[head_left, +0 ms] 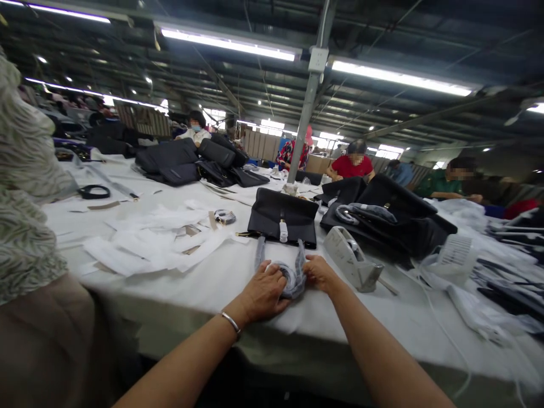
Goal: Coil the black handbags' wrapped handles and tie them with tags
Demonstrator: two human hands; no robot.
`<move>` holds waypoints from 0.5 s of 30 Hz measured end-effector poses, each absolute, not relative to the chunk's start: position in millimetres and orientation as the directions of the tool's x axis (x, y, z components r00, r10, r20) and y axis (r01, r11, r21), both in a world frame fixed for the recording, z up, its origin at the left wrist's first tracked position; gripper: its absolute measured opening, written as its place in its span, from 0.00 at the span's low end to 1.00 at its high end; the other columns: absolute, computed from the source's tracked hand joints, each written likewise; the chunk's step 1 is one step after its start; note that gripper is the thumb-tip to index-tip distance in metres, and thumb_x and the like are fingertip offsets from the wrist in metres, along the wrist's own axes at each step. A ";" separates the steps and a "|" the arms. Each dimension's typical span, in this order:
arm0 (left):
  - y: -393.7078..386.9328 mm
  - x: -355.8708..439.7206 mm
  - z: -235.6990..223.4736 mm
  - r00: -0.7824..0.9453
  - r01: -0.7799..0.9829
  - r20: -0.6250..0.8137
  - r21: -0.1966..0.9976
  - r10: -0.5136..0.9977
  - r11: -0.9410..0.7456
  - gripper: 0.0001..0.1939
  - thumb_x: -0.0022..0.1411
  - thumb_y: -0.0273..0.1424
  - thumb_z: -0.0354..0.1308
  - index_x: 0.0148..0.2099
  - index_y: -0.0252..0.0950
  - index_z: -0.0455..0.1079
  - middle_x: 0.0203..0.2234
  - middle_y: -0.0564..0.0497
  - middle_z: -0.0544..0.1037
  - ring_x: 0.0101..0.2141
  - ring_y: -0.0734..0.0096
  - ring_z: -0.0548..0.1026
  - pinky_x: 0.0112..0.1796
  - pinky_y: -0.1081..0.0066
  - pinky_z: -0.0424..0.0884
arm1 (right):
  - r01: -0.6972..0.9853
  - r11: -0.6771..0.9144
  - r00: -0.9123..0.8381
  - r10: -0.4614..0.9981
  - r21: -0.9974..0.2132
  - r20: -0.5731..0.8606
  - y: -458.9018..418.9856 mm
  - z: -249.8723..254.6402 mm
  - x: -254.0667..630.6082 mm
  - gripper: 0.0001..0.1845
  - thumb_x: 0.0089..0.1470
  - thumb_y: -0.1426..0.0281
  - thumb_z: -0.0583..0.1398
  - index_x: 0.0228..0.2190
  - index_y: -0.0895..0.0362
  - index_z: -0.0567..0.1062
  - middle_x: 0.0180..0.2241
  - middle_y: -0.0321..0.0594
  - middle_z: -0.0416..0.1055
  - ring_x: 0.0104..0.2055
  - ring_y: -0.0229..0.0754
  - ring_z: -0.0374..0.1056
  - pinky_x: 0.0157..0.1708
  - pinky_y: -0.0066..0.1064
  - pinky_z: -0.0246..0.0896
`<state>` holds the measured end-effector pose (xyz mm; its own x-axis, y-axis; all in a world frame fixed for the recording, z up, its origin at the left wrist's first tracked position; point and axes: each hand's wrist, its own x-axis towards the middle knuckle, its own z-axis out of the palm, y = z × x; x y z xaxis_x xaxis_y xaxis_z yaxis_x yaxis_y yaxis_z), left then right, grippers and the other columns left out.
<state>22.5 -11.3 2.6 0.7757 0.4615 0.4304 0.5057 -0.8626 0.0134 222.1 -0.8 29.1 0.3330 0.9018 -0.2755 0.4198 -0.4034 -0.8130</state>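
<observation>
Both hands are working at the near edge of the table [238, 283], at 6 o'clock in the view.

Left hand [264, 293] is lying palm down, fingers curled over the left side of a grey wrapped handle [293, 277], pinching it against the cloth. A thin bangle [232, 323] is sitting on that wrist.

Right hand [319, 273] is gripping the right side of the same handle, fingers closed on it, thumb side up.

The handle is looping down from a black bag [284, 218] lying flat just beyond the hands at 12 o'clock; its two ends are running up to the bag's near edge. A white tab [283, 231] is hanging at the bag's centre front.

At 2 o'clock from the hands, a tape dispenser [352, 258] is resting just beside the right hand, apart from it. Behind it, more black bags [395, 218] are piling up. A small white fan [457, 255] is standing at 3 o'clock.

At 10 o'clock, white paper scraps [157, 243] are spreading across the cloth, with a tape roll [224, 216] among them.

A person's patterned sleeve [21, 187] is filling the far left at 9 o'clock. Other people are sitting across the table at 1 o'clock.
</observation>
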 end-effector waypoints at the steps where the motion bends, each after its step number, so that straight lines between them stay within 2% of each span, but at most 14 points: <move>1: -12.1 22.4 2.3 0.772 0.501 0.436 0.027 0.462 -0.865 0.17 0.57 0.42 0.60 0.42 0.35 0.69 0.39 0.46 0.74 0.52 0.56 0.65 0.60 0.54 0.49 | 0.453 -0.398 0.336 0.905 -0.798 -0.261 -2.8 28.5 220.4 0.39 0.45 0.77 0.55 0.59 0.64 0.52 0.35 0.44 0.73 0.34 0.40 0.73 0.30 0.28 0.66; 4: -12.9 22.5 -1.1 0.763 0.474 0.457 0.088 0.458 -0.876 0.18 0.56 0.44 0.61 0.42 0.36 0.69 0.40 0.47 0.74 0.53 0.56 0.65 0.61 0.53 0.49 | 0.623 -0.369 0.350 0.920 -0.690 -0.177 -2.3 29.6 213.6 0.37 0.44 0.77 0.57 0.57 0.66 0.56 0.41 0.51 0.73 0.43 0.45 0.72 0.38 0.32 0.68; 8: -6.5 24.5 -9.6 0.754 0.465 0.468 0.116 0.462 -0.877 0.19 0.57 0.46 0.60 0.43 0.37 0.70 0.44 0.46 0.75 0.55 0.53 0.65 0.61 0.50 0.50 | 0.786 -0.345 0.354 0.931 -0.513 -0.083 9.9 37.6 206.2 0.34 0.39 0.82 0.59 0.52 0.67 0.64 0.47 0.61 0.71 0.52 0.55 0.68 0.49 0.41 0.63; 12: 0.1 28.0 -19.1 0.766 0.480 0.441 0.091 0.468 -0.872 0.17 0.57 0.43 0.59 0.45 0.38 0.70 0.46 0.46 0.75 0.55 0.52 0.66 0.60 0.50 0.53 | 0.843 -0.341 0.345 0.936 -0.416 -0.068 16.5 41.6 209.0 0.32 0.35 0.82 0.60 0.48 0.69 0.69 0.44 0.65 0.73 0.48 0.61 0.71 0.44 0.46 0.66; 15: 4.8 30.8 -30.9 0.730 0.488 0.519 0.059 0.445 -0.871 0.18 0.56 0.46 0.59 0.41 0.37 0.71 0.43 0.45 0.76 0.53 0.50 0.68 0.58 0.49 0.55 | 0.857 -0.316 0.330 0.943 -0.406 -0.038 16.8 33.6 218.2 0.30 0.34 0.81 0.60 0.45 0.70 0.71 0.41 0.67 0.73 0.43 0.61 0.73 0.38 0.46 0.69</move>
<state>30.8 4.8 -30.9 0.7304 0.4445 0.5185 0.4878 -0.8709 0.0594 218.2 16.8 33.6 0.3302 0.9431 -0.0378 0.8572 -0.3164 -0.4063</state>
